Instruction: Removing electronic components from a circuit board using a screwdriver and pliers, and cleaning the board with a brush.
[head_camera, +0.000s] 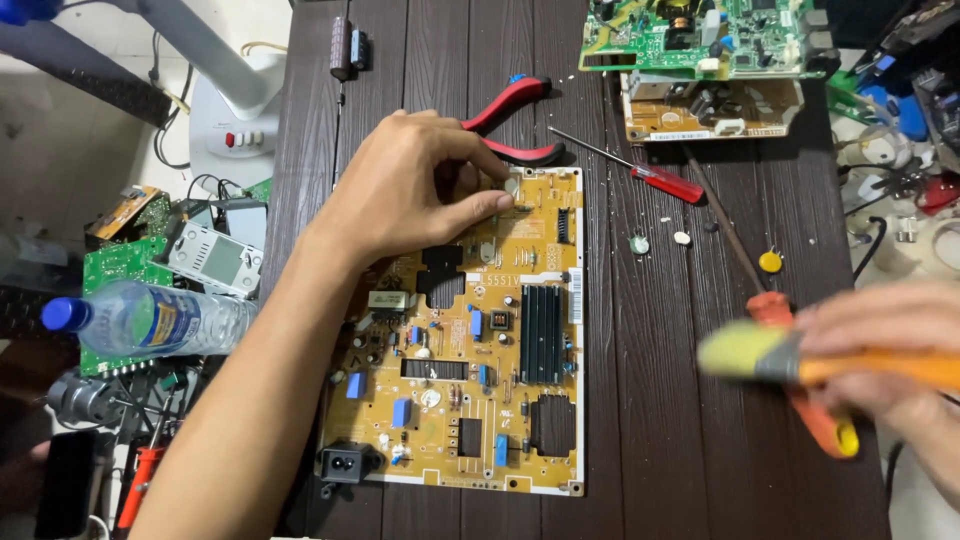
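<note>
A yellow circuit board (470, 400) lies flat on the dark wooden table (660, 440). My left hand (415, 190) reaches over the board's top end, thumb and fingers pinched on a small round silver component (512, 187) that sits on the board. At the right edge my right hand (885, 365) is blurred and grips an orange-handled brush (870, 368). The brush's yellowish bristles (738, 352) point left, off the board.
Red-handled pliers (510, 115) and a red-handled screwdriver (660, 182) lie behind the board. Two more circuit boards (700, 40) are stacked at the back right. An orange-handled screwdriver (805, 405) lies under the brush. Small loose parts (638, 243) dot the table. A water bottle (150, 320) lies at the left.
</note>
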